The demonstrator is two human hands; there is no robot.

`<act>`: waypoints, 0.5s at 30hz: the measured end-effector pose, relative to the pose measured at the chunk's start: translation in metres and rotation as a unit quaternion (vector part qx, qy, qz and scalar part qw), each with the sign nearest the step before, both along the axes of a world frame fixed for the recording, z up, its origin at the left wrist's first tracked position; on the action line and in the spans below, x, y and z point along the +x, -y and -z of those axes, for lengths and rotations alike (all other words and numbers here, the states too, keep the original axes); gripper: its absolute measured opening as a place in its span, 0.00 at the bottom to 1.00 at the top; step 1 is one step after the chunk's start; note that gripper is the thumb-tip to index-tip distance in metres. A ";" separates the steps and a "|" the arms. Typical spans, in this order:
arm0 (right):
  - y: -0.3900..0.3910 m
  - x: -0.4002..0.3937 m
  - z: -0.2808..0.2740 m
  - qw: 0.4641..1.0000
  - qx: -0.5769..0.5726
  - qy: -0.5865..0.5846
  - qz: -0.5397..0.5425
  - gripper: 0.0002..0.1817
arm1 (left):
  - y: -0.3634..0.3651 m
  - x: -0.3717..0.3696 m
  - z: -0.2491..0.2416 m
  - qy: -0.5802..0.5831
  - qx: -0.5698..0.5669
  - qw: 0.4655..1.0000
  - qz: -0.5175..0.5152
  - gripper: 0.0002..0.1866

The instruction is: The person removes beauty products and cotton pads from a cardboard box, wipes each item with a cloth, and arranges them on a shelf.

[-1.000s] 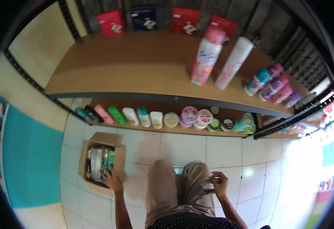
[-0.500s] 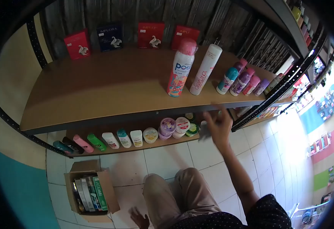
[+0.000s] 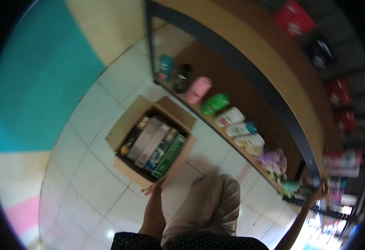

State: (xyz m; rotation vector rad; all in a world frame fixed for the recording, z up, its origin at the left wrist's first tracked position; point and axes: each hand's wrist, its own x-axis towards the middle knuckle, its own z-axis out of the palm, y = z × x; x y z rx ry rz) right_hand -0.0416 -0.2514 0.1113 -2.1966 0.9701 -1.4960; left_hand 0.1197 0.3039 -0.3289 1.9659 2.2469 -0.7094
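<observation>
Head view: cardboard box [image 3: 132, 171] on white floor tiles [image 3: 86, 183], left of centre, top flaps spread, near the front edge of the lower shelf [image 3: 241, 79]. Packed side by side inside: green carton [image 3: 169, 156] on the right, grey cartons [image 3: 143, 143] to the left of it, other packs too blurred to identify. Left hand [image 3: 152, 189] at the box's near side, fingers apart and pointing left; cannot tell whether touching the cardboard. Right hand [image 3: 323, 189] well out to the right, arm extended, by the right end of the upper shelf [image 3: 253, 39]; motion blur, so cannot tell whether clamped on anything or bare. Along the lower shelf, left to right: teal bottle [image 3: 165, 68], dark bottle [image 3: 183, 78], pink bottle [image 3: 199, 90], green bottle [image 3: 215, 104], white bottles [image 3: 230, 117], then purple tubs [image 3: 271, 159]. On the upper shelf, far side: red box [image 3: 295, 18] and dark blue box [image 3: 320, 52], blurred. Near centre, between both hands: legs [image 3: 203, 204] in beige trousers.
</observation>
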 end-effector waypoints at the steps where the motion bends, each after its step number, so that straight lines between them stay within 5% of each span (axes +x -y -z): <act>1: -0.035 0.025 -0.017 0.994 0.013 -0.056 0.092 0.13 | -0.009 -0.001 0.009 -0.002 0.010 0.999 -0.035 0.27; 2: 0.001 -0.004 -0.006 0.974 -0.155 -0.157 0.058 0.15 | -0.015 -0.012 0.022 0.009 0.028 0.998 -0.052 0.27; 3: -0.030 0.016 -0.019 0.975 -0.037 -0.149 0.158 0.15 | -0.015 -0.025 0.035 0.019 0.043 0.997 -0.063 0.27; 4: -0.022 0.004 -0.019 0.962 -0.036 -0.204 0.180 0.16 | -0.017 -0.030 0.048 0.022 0.058 0.996 -0.071 0.27; 6: -0.049 0.033 -0.027 0.966 0.046 -0.108 0.231 0.15 | -0.013 -0.041 0.069 0.018 0.086 0.993 -0.075 0.27; 7: -0.039 0.029 -0.024 0.970 -0.104 -0.118 0.184 0.21 | -0.014 -0.048 0.077 0.014 0.101 0.992 -0.068 0.28; 8: -0.032 0.022 -0.022 0.973 0.008 -0.086 0.212 0.21 | -0.016 -0.060 0.084 0.008 0.113 0.992 -0.058 0.28; 11: -0.057 0.040 -0.029 0.953 0.016 -0.146 0.267 0.20 | -0.012 -0.066 0.107 0.001 0.146 0.989 -0.033 0.28; 15: -0.013 0.008 -0.019 0.965 -0.132 -0.143 0.176 0.20 | -0.017 -0.071 0.136 0.008 0.191 0.982 0.007 0.29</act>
